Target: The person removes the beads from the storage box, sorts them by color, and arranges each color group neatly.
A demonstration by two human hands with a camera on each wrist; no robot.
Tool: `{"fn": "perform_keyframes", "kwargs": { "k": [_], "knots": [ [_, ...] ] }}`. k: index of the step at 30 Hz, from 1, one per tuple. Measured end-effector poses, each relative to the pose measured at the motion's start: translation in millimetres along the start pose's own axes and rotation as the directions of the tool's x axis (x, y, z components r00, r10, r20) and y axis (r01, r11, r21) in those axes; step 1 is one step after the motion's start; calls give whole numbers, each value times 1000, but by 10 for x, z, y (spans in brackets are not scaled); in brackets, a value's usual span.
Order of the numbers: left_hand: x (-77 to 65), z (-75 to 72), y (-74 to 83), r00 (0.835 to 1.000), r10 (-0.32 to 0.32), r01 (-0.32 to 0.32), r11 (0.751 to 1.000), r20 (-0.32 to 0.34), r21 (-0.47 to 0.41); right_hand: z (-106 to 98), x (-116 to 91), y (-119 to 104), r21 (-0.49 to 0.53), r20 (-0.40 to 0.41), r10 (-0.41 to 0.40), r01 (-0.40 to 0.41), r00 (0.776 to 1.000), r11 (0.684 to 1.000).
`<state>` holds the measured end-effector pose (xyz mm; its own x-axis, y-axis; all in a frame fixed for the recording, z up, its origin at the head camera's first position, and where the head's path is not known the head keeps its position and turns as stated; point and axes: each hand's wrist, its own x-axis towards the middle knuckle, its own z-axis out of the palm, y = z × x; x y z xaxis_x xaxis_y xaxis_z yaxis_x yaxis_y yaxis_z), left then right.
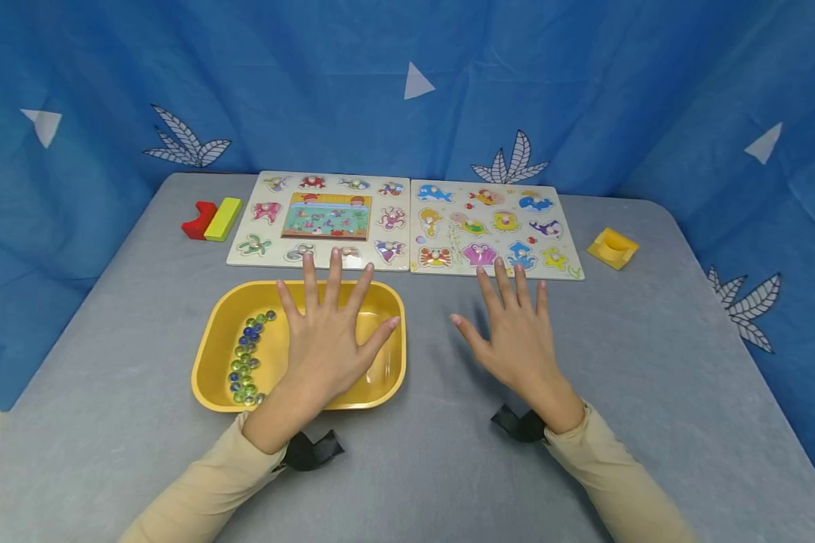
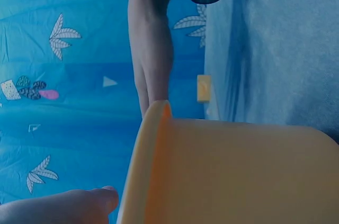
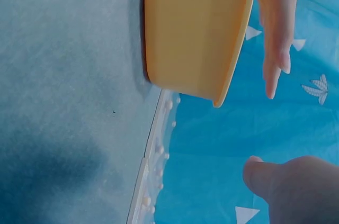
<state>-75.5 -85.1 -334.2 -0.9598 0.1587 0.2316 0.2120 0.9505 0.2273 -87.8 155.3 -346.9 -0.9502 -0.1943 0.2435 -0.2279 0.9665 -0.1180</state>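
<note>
My left hand [image 1: 326,343] hovers palm down over the yellow tub [image 1: 206,354], its fingers straight and spread, holding nothing. Inside the tub, along its left side, lie several blue and green glass marbles [image 1: 244,351]. To the right of the tub my right hand [image 1: 519,343] is held above the grey table, fingers also spread and straight, grasping nothing. In the right wrist view the thumb [image 3: 288,179] shows near the bottom right, apart from the tub [image 3: 196,33]. The left wrist view shows the left thumb [image 2: 79,205] beside the tub's rim [image 2: 143,166].
Two wooden peg puzzle boards with sea animals, a left one [image 1: 251,226] and a right one [image 1: 441,234], lie behind the hands. A red block [image 1: 197,224] and a lime block [image 1: 223,219] sit far left; a yellow block [image 1: 613,248] sits far right. A blue curtain [image 1: 326,83] surrounds the table.
</note>
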Motion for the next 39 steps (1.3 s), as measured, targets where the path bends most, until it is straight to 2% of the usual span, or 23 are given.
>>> {"fn": "perform_keyframes", "kwargs": {
  "k": [15, 19, 22, 25, 28, 30, 33, 34, 35, 37, 39],
  "knots": [
    [9, -14, -25, 1000, 12, -12, 1000, 14, -11, 9, 0, 16, 21, -8, 12, -12, 1000, 1000],
    [-12, -70, -144, 997, 33, -27, 996, 74, -82, 1, 23, -9, 63, -59, -29, 33, 998, 997],
    [-49, -158, -319, 992, 22, -2, 987, 124, -162, -15, 69, -46, 172, -121, -88, 108, 989, 979],
    [-103, -274, -557, 989, -6, 37, 978, 147, -205, -58, 140, -104, 334, -137, -161, 198, 977, 921],
    [-169, -379, -836, 989, -35, 70, 966, 142, -250, -126, 238, -199, 482, -99, -268, 282, 958, 830],
    [-236, -418, -1043, 989, -64, 102, 949, 133, -297, -176, 313, -299, 564, -59, -350, 320, 935, 761],
    [-340, -400, -1363, 985, -120, 160, 902, 123, -400, -233, 442, -504, 659, 6, -460, 343, 888, 669],
    [-370, -371, -1464, 983, -137, 179, 882, 125, -436, -243, 487, -585, 689, 32, -490, 336, 871, 642],
    [-396, -322, -1564, 980, -155, 197, 872, 128, -447, -245, 533, -670, 716, 59, -518, 326, 853, 617],
    [-428, -208, -1728, 973, -181, 227, 852, 143, -471, -226, 620, -838, 757, 112, -573, 304, 812, 579],
    [-441, -99, -1834, 967, -195, 253, 829, 167, -499, -175, 701, -995, 797, 166, -632, 274, 757, 538]
  ]
}}
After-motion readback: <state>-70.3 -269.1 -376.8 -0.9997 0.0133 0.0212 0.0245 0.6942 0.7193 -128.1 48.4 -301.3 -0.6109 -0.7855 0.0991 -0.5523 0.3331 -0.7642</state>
